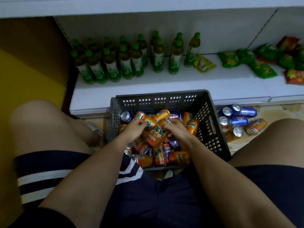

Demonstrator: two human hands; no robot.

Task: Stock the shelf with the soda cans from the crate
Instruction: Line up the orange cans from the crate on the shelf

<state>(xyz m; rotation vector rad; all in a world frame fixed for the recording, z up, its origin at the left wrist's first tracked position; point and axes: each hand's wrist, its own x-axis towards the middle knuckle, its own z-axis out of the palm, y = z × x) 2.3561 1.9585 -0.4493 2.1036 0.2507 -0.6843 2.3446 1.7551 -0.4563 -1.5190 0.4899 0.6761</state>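
Observation:
A grey plastic crate [212, 129] sits on the floor between my knees, filled with several orange and blue soda cans. Both hands are down inside it. My left hand [134, 129] curls around an orange can [148, 122] near the top of the pile. My right hand [176, 131] grips a larger-looking orange can [157, 134] that lies tilted between the two hands. The white bottom shelf [164, 84] runs just beyond the crate, with bare room in front of the bottles.
Several green-capped tea bottles [125, 63] stand at the back left of the shelf. Snack bags [263, 63] lie on its right part. Several blue and orange cans [238, 120] lie on the floor right of the crate. A yellow wall is at left.

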